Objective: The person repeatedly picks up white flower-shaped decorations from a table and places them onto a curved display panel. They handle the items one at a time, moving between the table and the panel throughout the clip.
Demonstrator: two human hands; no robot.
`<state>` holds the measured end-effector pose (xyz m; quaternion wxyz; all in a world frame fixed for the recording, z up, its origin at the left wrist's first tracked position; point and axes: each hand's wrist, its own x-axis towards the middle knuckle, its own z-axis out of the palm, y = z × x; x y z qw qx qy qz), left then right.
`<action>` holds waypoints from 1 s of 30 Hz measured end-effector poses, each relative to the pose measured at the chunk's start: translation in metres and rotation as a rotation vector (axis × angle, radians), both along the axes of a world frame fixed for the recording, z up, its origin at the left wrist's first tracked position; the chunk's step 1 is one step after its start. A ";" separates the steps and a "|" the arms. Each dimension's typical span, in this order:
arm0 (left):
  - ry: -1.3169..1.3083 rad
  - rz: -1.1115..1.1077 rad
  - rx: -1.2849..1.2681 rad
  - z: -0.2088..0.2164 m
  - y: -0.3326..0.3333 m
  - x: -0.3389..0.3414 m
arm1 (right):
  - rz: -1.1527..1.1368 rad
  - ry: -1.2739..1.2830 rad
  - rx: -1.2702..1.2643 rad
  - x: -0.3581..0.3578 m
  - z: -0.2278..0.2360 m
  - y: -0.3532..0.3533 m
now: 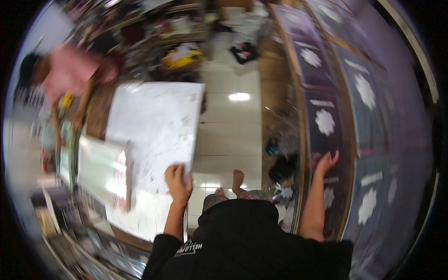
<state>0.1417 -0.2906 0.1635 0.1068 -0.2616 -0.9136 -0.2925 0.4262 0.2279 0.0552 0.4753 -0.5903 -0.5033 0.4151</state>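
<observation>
My left hand (178, 183) rests at the right edge of a white tabletop (156, 121) marked with scribbles. Its fingers are bent but apart, and I see nothing held in them. Out to the right, my right hand (326, 164) is open with fingers stretched, over or just in front of a row of dark packets (322, 108) on a rack. Each packet bears a white flower shape (325, 122). On the tabletop, left of my left hand, lies a stack of clear, shiny plastic sheets or bags (103, 165), blurred.
Across the table at the left stands a person in a pink shirt (74, 65), arms lowered to the table. A tiled floor aisle (228, 135) runs between table and rack. Plastic bags (284, 140) and a black bundle (282, 168) lie beside the rack. Cluttered shelves (158, 32) fill the back.
</observation>
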 end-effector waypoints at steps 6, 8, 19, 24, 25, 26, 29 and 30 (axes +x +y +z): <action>0.017 -0.065 0.123 0.016 -0.001 -0.008 | 0.359 0.008 -0.081 -0.065 -0.001 -0.090; -0.005 -0.056 0.208 0.015 -0.010 -0.003 | 0.549 -0.009 -0.129 -0.084 -0.008 -0.124; -0.214 0.061 0.504 0.032 -0.103 0.022 | 1.293 -0.285 -0.540 -0.082 -0.083 -0.307; -0.017 0.229 0.288 0.020 -0.179 0.045 | 1.592 -0.757 -0.276 -0.027 -0.126 -0.336; -0.008 0.282 0.177 0.020 -0.187 0.052 | 1.619 -0.809 -0.338 -0.020 -0.112 -0.341; 0.005 0.277 0.141 0.017 -0.193 0.059 | 1.589 -0.830 -0.333 -0.017 -0.107 -0.343; 0.030 0.272 0.087 0.010 -0.203 0.068 | 1.534 -0.868 -0.317 -0.013 -0.094 -0.345; 0.030 0.277 0.109 0.008 -0.202 0.068 | 1.540 -0.865 -0.310 -0.017 -0.088 -0.342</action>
